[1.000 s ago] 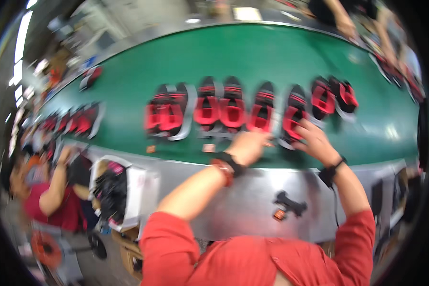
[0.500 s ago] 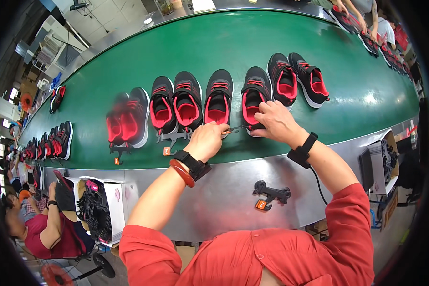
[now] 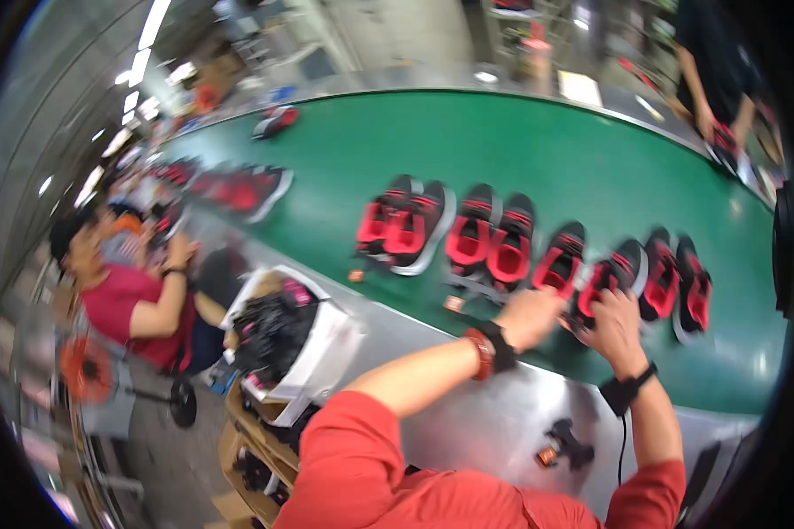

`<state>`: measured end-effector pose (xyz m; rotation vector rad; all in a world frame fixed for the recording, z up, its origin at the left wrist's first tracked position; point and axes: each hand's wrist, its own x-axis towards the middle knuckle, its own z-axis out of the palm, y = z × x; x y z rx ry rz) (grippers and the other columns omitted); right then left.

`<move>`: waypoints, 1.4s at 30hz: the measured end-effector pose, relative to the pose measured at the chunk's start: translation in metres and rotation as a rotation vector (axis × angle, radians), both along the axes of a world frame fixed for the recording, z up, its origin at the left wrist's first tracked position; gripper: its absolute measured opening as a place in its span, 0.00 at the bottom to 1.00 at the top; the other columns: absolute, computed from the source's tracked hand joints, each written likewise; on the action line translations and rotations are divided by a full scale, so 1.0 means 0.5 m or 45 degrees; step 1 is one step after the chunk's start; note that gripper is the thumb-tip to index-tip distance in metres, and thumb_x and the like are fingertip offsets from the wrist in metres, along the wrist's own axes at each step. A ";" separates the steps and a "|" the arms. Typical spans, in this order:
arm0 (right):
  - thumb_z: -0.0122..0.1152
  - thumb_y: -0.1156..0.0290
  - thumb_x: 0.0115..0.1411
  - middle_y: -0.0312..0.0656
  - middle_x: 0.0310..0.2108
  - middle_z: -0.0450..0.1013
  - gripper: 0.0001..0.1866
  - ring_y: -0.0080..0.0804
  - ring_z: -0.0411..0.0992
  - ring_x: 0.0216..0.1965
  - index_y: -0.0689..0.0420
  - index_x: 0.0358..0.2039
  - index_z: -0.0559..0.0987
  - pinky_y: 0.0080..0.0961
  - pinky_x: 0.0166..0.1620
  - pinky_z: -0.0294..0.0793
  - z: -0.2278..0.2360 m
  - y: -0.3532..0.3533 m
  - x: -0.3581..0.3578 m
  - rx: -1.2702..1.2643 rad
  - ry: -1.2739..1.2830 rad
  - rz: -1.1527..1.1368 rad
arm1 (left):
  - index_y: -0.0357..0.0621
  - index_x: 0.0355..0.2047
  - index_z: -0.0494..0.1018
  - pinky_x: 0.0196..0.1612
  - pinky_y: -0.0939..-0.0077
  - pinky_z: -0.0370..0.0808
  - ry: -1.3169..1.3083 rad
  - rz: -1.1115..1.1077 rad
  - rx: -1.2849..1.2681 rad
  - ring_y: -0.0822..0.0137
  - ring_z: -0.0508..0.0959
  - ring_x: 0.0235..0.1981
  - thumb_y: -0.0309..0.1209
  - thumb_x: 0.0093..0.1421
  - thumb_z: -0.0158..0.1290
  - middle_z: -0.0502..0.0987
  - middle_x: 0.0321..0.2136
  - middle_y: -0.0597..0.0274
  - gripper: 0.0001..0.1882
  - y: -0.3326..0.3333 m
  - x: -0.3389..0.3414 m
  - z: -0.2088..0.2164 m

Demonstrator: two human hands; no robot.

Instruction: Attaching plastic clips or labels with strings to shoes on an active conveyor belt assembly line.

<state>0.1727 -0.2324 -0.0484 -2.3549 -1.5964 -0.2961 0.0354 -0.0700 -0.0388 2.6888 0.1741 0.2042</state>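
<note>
My left hand is closed at the heel of a black and red sneaker, pinching a dark shoe hanger that is mostly hidden and blurred. Beside it, my right hand grips the heel of another sneaker, its fingertips at the red-lined opening. The two shoes lie side by side, toes pointing away from me. Another pair joined at the heels by a black hanger lies to the left of my hands. Just right of my right hand is a loose sneaker, with one more sneaker beyond it.
A spare black hanger with an orange tag lies on the metal edge before me. Further left are a hangered pair, a white box of black hangers and a seated co-worker. Shoes line the green belt.
The whole view has swung left and blurred, bringing the co-worker, box and fan further in. My hands stay at the heels of the same two sneakers.
</note>
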 end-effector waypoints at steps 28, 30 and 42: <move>0.75 0.66 0.39 0.46 0.35 0.68 0.29 0.45 0.66 0.43 0.51 0.45 0.79 0.39 0.49 0.60 -0.044 -0.156 0.143 -0.097 0.210 -0.487 | 0.51 0.56 0.66 0.55 0.54 0.69 0.242 0.053 -0.167 0.42 0.71 0.51 0.19 0.51 0.50 0.51 0.66 0.43 0.30 0.053 -0.085 -0.004; 0.74 0.66 0.40 0.46 0.34 0.68 0.21 0.46 0.68 0.41 0.52 0.38 0.80 0.39 0.46 0.61 -0.041 -0.154 0.122 0.020 0.184 -0.471 | 0.50 0.56 0.66 0.53 0.55 0.68 0.051 0.134 0.145 0.45 0.70 0.50 0.20 0.51 0.50 0.54 0.64 0.43 0.29 0.041 -0.102 0.011; 0.75 0.71 0.38 0.46 0.44 0.69 0.29 0.44 0.65 0.50 0.54 0.44 0.76 0.41 0.51 0.62 0.062 -0.165 -0.100 0.254 0.253 -0.209 | 0.40 0.56 0.66 0.50 0.59 0.74 -0.383 -0.122 -0.137 0.48 0.73 0.50 0.17 0.53 0.45 0.69 0.54 0.49 0.27 -0.081 0.018 -0.032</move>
